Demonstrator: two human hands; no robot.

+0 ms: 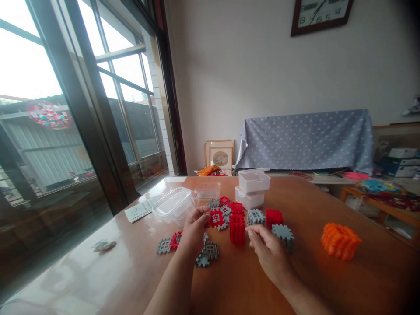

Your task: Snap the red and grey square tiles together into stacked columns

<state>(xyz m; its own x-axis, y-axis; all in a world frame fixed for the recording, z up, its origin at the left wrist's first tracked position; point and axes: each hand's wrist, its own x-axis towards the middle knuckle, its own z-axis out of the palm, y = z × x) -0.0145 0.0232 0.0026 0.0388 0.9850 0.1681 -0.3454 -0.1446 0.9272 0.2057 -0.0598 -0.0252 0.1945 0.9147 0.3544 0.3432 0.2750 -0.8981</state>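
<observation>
My left hand point(196, 225) is closed in a pinch, its fingertips at the edge of a red interlocking window tile point(217, 218). Around it lie loose red and grey tiles; one grey window tile point(210, 250) rests just right of my left wrist. My right hand point(267, 245) is curled, thumb and forefinger together beside an upright red stack of tiles point(237, 229). Whether those fingers touch the stack or hold something small, I cannot tell. Just beyond the right hand are a grey tile stack point(256, 217), another red stack point(274, 217) and a solid grey stack point(282, 235).
An orange tile stack point(341, 240) stands at the right. Two clear plastic boxes point(252, 188) are piled at the back, near a transparent lid point(173, 202) and a shallow container point(208, 190). A paper sheet point(141, 211) and a crumpled clear bag point(104, 245) lie left.
</observation>
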